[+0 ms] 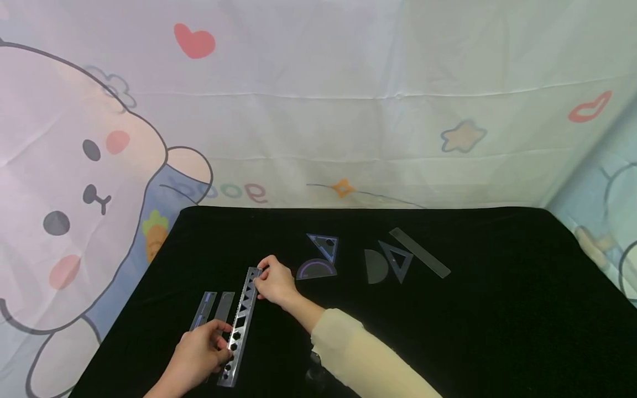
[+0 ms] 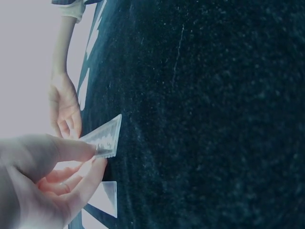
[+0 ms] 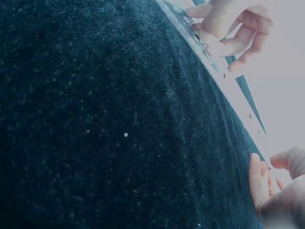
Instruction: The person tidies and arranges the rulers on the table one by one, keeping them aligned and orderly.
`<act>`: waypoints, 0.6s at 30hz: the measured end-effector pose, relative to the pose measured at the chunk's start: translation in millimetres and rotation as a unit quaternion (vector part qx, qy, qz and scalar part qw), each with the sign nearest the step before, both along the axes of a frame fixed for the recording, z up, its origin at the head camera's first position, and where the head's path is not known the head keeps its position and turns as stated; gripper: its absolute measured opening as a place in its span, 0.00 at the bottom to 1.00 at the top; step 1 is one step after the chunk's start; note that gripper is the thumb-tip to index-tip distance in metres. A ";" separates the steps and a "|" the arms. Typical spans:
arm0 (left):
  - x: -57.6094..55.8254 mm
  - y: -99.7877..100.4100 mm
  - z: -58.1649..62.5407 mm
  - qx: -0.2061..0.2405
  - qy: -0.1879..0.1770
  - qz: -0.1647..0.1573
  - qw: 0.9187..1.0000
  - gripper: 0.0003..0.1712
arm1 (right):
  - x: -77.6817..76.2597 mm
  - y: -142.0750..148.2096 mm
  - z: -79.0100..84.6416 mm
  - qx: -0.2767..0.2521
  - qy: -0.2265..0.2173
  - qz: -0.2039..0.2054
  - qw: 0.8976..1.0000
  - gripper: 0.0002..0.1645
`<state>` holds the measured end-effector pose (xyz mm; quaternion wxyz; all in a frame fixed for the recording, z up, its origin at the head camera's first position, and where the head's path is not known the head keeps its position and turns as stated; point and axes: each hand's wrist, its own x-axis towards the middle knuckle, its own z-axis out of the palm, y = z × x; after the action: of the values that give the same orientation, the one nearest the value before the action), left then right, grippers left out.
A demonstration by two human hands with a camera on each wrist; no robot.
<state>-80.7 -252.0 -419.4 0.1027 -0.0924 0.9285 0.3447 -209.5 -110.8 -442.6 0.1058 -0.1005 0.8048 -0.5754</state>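
Observation:
A long clear stencil ruler point(image 1: 240, 326) with a row of cut-out shapes slants over the black cloth. Near its close end, my left hand point(image 1: 199, 349) pinches its left edge; the left wrist view shows the thumb and a finger of this hand point(image 2: 71, 164) on the ruler point(image 2: 108, 138). My right hand point(image 1: 276, 283) holds the far end with curled fingers. Just left of the stencil ruler lie a plain clear ruler point(image 1: 225, 304) and a ruler with blue markings point(image 1: 205, 308), both partly hidden by my left hand.
Toward the back lie a blue-edged set square point(image 1: 329, 243), a purple-marked protractor point(image 1: 317, 270), a plain protractor point(image 1: 375, 267), a triangle point(image 1: 399, 260) and another clear ruler point(image 1: 420, 252). A printed cloth point(image 1: 348, 127) hangs behind the black-covered table point(image 1: 497, 331).

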 end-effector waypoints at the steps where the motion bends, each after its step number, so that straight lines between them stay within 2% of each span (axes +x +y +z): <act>1: 0.0 0.3 0.0 -0.007 0.004 -0.002 1.000 0.21 | -0.3 0.4 -0.4 0.015 0.012 0.003 1.000 0.16; 4: 0.7 0.8 0.8 -0.027 0.013 -0.007 1.000 0.20 | -1.6 1.7 -1.1 0.072 0.058 0.012 0.996 0.16; 9: 0.8 2.1 1.6 -0.059 0.018 -0.015 0.998 0.20 | -4.2 1.7 -3.5 0.151 0.116 0.029 0.981 0.17; 13: 0.9 2.9 0.9 -0.071 0.023 -0.019 0.997 0.20 | -3.6 1.0 -3.0 0.170 0.128 0.043 0.976 0.18; 18: 1.4 4.3 1.3 -0.078 0.028 -0.021 0.996 0.20 | -2.8 1.3 -1.9 0.174 0.114 0.052 0.977 0.19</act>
<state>-79.3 -247.7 -418.1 0.0766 -0.0711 0.9569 0.2711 -212.3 -109.5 -444.5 0.0584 -0.1871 0.8930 -0.4052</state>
